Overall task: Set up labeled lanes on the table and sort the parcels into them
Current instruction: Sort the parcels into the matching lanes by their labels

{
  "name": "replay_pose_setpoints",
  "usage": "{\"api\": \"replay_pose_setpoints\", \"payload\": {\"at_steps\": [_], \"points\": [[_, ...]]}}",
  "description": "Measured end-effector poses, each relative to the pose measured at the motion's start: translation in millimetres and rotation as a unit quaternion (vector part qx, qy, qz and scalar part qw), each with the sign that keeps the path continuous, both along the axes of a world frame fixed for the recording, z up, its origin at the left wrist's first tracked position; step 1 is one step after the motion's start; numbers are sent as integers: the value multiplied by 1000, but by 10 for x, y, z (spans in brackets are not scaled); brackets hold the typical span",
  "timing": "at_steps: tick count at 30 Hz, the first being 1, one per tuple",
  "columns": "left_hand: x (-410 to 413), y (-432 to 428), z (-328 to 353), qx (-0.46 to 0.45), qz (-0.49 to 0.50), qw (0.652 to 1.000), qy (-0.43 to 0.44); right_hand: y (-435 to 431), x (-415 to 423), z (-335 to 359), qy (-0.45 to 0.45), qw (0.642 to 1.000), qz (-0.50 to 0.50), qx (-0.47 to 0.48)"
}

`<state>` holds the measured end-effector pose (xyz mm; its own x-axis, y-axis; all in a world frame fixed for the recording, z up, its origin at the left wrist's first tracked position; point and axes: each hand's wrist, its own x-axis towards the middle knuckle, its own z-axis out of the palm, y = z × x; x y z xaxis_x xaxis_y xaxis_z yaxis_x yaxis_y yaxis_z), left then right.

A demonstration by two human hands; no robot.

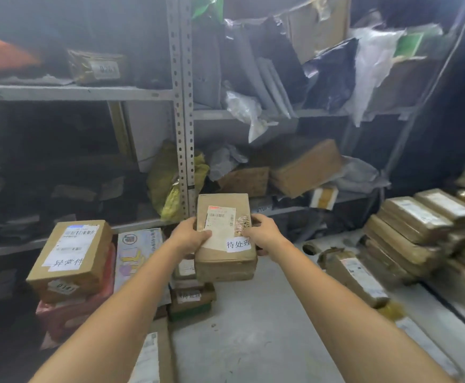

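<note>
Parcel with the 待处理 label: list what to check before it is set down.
1. Left hand grips the parcel at its left edge: ok.
2. Right hand grips its right edge: ok.
3. 待处理 label faces up, readable: ok.
4. Stack below bears the same label: cannot tell, blurred.
5. Parcel already resting on that stack: cannot tell.
6. 异常件 box stands apart, to the left: ok.

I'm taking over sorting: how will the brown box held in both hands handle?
Probably stiff: the brown box shows flat cardboard faces. Likely light, since the left hand and right hand hold it by its sides alone. Flat-sided, so unlikely to roll.
</note>
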<state>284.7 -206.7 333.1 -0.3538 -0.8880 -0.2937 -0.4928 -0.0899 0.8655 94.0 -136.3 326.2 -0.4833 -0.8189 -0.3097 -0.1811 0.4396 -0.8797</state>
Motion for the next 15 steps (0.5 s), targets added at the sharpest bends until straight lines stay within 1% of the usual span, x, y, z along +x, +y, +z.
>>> {"api": "replay_pose_setpoints", "payload": {"at_steps": [4, 9, 12, 15], "points": [[-742, 419, 35, -2, -73, 997, 15, 674, -627, 129, -7, 997, -73, -7], [-1697, 1059, 122, 36, -132, 990, 29, 1524, -1418, 183, -20, 988, -151, -32], [-2248, 1482, 172, 37, -165, 985, 27, 2020, -1900, 229, -1, 986, -167, -29], [-2766, 1878, 178, 36, -182, 982, 21, 2434, -2400, 202, -12, 984, -176, -38]]}}
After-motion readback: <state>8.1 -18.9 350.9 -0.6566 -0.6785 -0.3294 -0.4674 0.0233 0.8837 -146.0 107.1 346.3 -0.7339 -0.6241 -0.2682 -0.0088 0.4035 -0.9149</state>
